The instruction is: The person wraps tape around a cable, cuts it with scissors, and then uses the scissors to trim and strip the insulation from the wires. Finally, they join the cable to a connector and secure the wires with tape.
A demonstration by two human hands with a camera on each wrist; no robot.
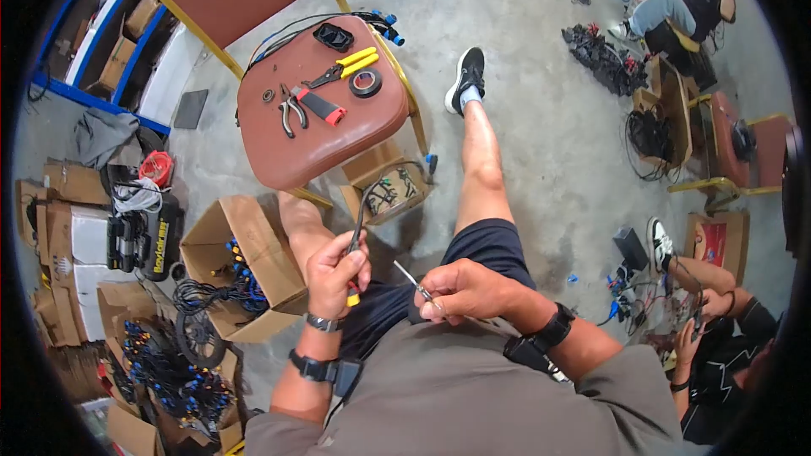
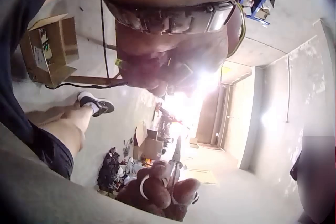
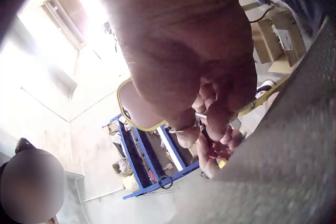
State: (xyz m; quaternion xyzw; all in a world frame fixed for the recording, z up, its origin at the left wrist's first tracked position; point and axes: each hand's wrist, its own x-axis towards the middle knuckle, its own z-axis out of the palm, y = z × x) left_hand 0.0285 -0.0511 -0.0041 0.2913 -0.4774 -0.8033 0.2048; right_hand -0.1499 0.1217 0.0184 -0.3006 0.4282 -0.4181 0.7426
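Note:
In the head view my left hand (image 1: pixel 336 274) grips a black cable (image 1: pixel 361 215) in its curled fingers. A yellow-and-red cable end (image 1: pixel 353 294) sticks out below the fist, and the cable's other part arcs up toward the chair. To its right, my right hand (image 1: pixel 465 291) pinches a slim silver tool (image 1: pixel 407 274) resembling tweezers, its tip directed up and left toward the cable hand. The left wrist view shows the tool (image 2: pixel 176 155) between the right thumb and fingers. The two hands are a small gap apart, in front of the torso.
A brown chair seat (image 1: pixel 321 156) ahead carries pliers (image 1: pixel 292 111), yellow-handled wire strippers (image 1: pixel 346 67), black tape (image 1: pixel 366 82) and a red-and-black tool (image 1: pixel 324 106). Cardboard boxes (image 1: pixel 228 245) with cables stand at the left; another box (image 1: pixel 384 194) sits under the chair. People sit at the right.

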